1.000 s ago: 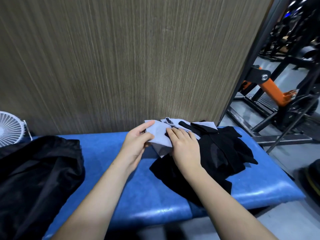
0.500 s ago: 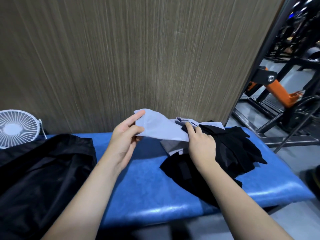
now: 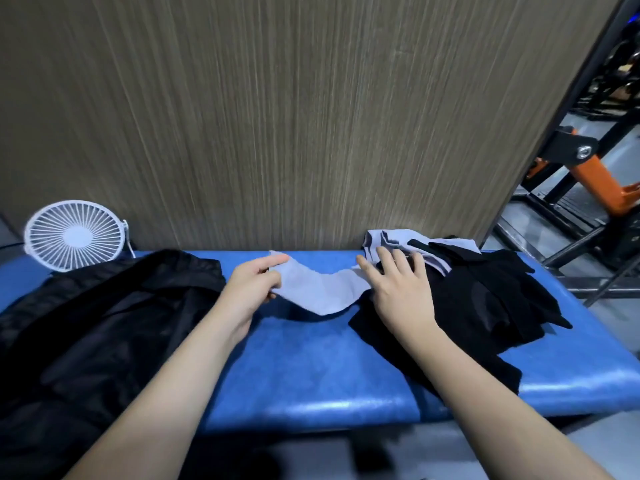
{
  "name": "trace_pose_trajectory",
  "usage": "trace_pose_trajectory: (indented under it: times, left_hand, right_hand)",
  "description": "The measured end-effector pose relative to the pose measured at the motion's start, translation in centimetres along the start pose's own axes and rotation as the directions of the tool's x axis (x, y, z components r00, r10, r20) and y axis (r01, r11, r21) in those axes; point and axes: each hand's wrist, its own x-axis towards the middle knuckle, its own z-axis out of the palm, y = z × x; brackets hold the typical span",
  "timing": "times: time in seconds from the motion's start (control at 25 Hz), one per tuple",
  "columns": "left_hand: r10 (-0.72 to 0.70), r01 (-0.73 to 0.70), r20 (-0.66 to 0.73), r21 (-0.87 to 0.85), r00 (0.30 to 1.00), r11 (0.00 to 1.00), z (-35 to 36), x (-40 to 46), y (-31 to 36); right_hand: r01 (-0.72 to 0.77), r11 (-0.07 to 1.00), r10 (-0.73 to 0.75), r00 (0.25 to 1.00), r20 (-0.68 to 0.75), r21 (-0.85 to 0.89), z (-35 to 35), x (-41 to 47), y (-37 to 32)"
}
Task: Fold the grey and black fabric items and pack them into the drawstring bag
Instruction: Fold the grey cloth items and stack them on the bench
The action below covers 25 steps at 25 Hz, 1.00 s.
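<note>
A light grey fabric piece (image 3: 320, 289) stretches and sags above the blue padded bench (image 3: 311, 368). My left hand (image 3: 252, 289) pinches its left end between thumb and fingers. My right hand (image 3: 401, 289) lies flat, fingers spread, on the grey piece's right end and on the pile of black fabric (image 3: 485, 299). More grey fabric (image 3: 391, 240) sits at the back of that pile. A large black drawstring bag (image 3: 86, 334) lies crumpled on the bench's left part.
A small white fan (image 3: 74, 235) stands at the back left by the wood-grain wall (image 3: 277, 116). Black and orange gym equipment (image 3: 588, 174) stands on the floor to the right. The bench's front edge runs near my forearms.
My left hand has pulled the grey piece out leftwards from the pile, so it now spans between both hands. My right hand has flattened onto the pile.
</note>
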Motion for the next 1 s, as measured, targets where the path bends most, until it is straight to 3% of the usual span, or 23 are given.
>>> trace_pose_trajectory:
  times: [0.32, 0.48, 0.6, 0.72, 0.84, 1.0]
  left_hand:
    - [0.146, -0.143, -0.066, 0.040, 0.987, 0.989, -6.5, -3.1, 0.0]
    - [0.198, -0.193, -0.017, 0.150, 0.980, 0.970, -8.4, -5.3, -1.3]
    - [0.263, -0.273, 0.074, 0.329, 0.962, 0.904, -8.5, -7.7, -2.8]
    - [0.310, -0.350, 0.163, 0.491, 0.937, 0.798, -7.8, -9.6, -5.2]
    - [0.288, -0.340, 0.188, 0.634, 0.939, 0.694, -7.2, -10.2, -8.1]
    - [0.218, -0.313, 0.226, 0.747, 0.949, 0.586, -6.3, -11.1, -9.4]
  right_hand:
    - [0.170, 0.976, -0.156, 0.982, -0.108, 0.138, -3.7, -0.6, -1.9]
    - [0.268, 0.949, -0.251, 0.961, -0.119, 0.164, -6.3, -2.7, -3.0]
    - [0.364, 0.921, -0.351, 0.930, -0.108, 0.140, -7.2, -5.4, -3.8]
    - [0.422, 0.897, -0.419, 0.906, -0.052, 0.128, -6.9, -8.0, -3.9]
    - [0.454, 0.881, -0.463, 0.885, 0.047, 0.131, -5.8, -10.5, -3.3]
    - [0.337, 0.906, -0.403, 0.871, 0.281, 0.256, -6.0, -11.7, -3.1]
